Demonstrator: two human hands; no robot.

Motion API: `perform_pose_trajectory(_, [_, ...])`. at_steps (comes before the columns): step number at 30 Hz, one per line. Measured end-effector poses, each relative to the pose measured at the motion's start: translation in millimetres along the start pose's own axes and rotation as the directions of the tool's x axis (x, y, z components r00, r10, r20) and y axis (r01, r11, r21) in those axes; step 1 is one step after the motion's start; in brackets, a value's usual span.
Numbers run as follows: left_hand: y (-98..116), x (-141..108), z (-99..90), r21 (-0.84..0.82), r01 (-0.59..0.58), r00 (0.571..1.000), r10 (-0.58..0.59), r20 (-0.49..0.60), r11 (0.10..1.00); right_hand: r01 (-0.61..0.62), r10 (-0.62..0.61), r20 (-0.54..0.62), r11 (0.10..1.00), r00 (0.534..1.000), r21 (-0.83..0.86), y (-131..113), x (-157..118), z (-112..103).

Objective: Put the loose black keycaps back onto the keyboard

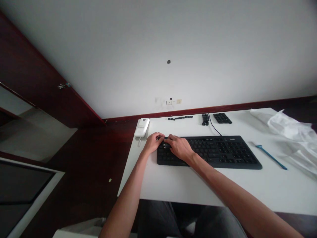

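Note:
A black computer keyboard [218,152] lies on the white table [173,185]. My left hand [153,142] and my right hand [179,147] rest over its left end, their fingertips close together on the upper keys. Below my right fingers, a small shiny patch [164,145] shows among the keys. Whether either hand grips a key is hidden. Loose black keycaps stand in a row [180,117] near the wall, with a small heap [205,119] and a dark block of keycaps [222,118] to their right.
A white rectangular device [141,127] sits at the table's back left corner. A black cable [215,125] runs from the keyboard to the back edge. A blue stick [271,157] and crumpled white plastic [289,132] lie at right. A dark red cabinet door [49,72] stands at left.

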State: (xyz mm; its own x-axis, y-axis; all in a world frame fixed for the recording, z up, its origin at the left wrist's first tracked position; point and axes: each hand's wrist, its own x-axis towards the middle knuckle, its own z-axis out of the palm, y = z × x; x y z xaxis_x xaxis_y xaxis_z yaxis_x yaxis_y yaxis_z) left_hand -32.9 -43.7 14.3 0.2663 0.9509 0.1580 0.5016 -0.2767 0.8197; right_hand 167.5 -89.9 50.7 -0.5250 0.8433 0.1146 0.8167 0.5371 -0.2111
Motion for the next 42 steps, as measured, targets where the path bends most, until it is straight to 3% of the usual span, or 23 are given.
perform_pose_trajectory(4, [2, 0, 1.2, 0.05, -0.001, 1.0, 0.001, 0.002, 0.999, 0.048, -0.045, -0.051, 0.997, 0.998, 0.066, 11, -5, -6])
perform_pose_trajectory(7, [5, 0, 1.0, 0.073, 0.007, 1.0, -0.007, -0.004, 0.997, -0.005, 0.039, -0.184, 0.983, 0.982, 0.183, 33, -9, -12])
perform_pose_trajectory(10, [8, -1, 0.0, 0.059, 0.006, 1.0, -0.006, -0.006, 0.998, -0.053, 0.149, -0.32, 0.955, 0.936, 0.291, 62, -11, -14])
perform_pose_trajectory(15, [11, -2, -0.2, 0.034, 0.026, 1.0, -0.027, 0.003, 0.999, -0.005, 0.153, -0.368, 0.928, 0.917, 0.373, 98, -10, -10])
perform_pose_trajectory(22, [3, 1, 1.9, -0.014, 0.025, 1.0, -0.025, 0.007, 1.0, 0.05, 0.071, -0.271, 0.908, 0.96, 0.416, 77, -8, -7])
perform_pose_trajectory(28, [0, 1, 2.1, -0.012, 0.009, 1.0, -0.009, 0.011, 1.0, -0.003, 0.063, -0.141, 0.92, 0.988, 0.393, 63, -7, -6])
perform_pose_trajectory(34, [0, 1, 0.6, -0.013, -0.004, 0.999, 0.005, 0.04, 1.0, -0.058, 0.111, -0.119, 0.923, 0.987, 0.38, 61, -6, -4])
perform_pose_trajectory(42, [-1, 0, -1.8, -0.027, -0.021, 0.998, 0.022, 0.061, 0.999, -0.022, 0.091, -0.157, 0.918, 0.983, 0.396, 61, -6, 1])
